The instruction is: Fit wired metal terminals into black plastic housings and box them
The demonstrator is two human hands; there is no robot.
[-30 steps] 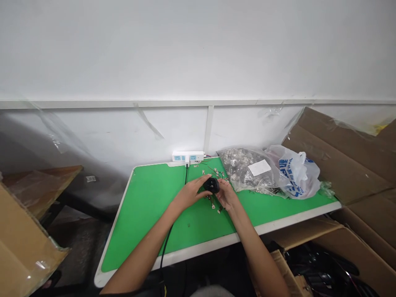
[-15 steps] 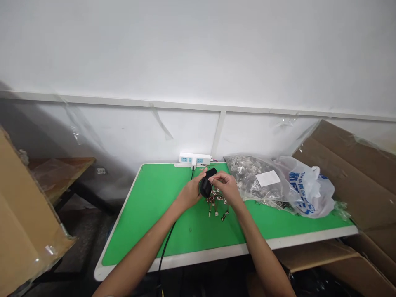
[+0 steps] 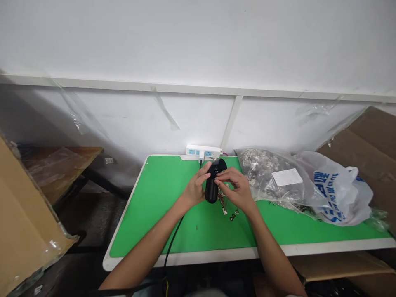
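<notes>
Above the green table mat [image 3: 154,198], my left hand [image 3: 196,186] is wrapped round a black rounded device [image 3: 211,190] from its left side. The fingertips of my right hand [image 3: 236,189] are pinched together against the device's right side; whatever they hold, if anything, is too small to make out. Small metal parts with wires [image 3: 225,208] lie on the mat below the device, partly hidden by it and by my right hand.
A white power strip [image 3: 203,151] with a plug stands at the table's back edge. Clear bags of small parts [image 3: 266,169] and a white printed bag [image 3: 340,189] lie at right. Cardboard [image 3: 27,222] stands at left. A black cable [image 3: 173,239] crosses the front edge.
The black device has turned more upright in my left hand, showing its long rounded body. My right hand stays pinched at its side. The whole view has shifted.
</notes>
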